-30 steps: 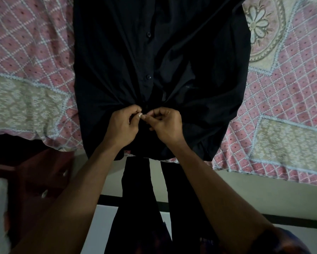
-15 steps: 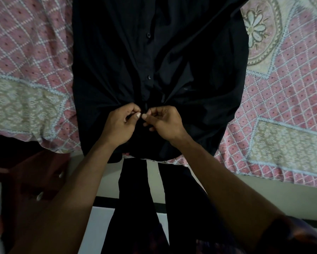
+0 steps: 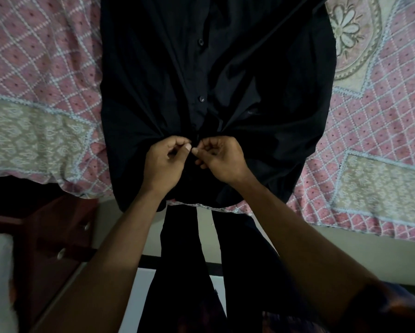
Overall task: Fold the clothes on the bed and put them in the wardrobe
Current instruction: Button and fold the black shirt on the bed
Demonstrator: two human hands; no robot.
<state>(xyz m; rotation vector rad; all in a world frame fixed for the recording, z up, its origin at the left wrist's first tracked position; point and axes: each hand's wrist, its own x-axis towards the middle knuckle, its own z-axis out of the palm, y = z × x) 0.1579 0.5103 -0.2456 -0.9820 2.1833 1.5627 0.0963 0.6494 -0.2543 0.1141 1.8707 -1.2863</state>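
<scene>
A black button-up shirt lies face up on the bed, its hem hanging over the near edge. Two buttons show along its placket. My left hand and my right hand meet at the lower placket, each pinching the black cloth between thumb and fingertips, and the fabric bunches into creases towards them. Whatever sits between the fingertips is too dark to make out.
A pink quilted bedspread with beige patterned panels covers the bed. A dark red wooden cabinet with small knobs stands at the lower left. Pale floor tiles and my dark trouser legs fill the space below the bed edge.
Both hands have stayed at the lower placket with small finger movements. The view has shifted slightly.
</scene>
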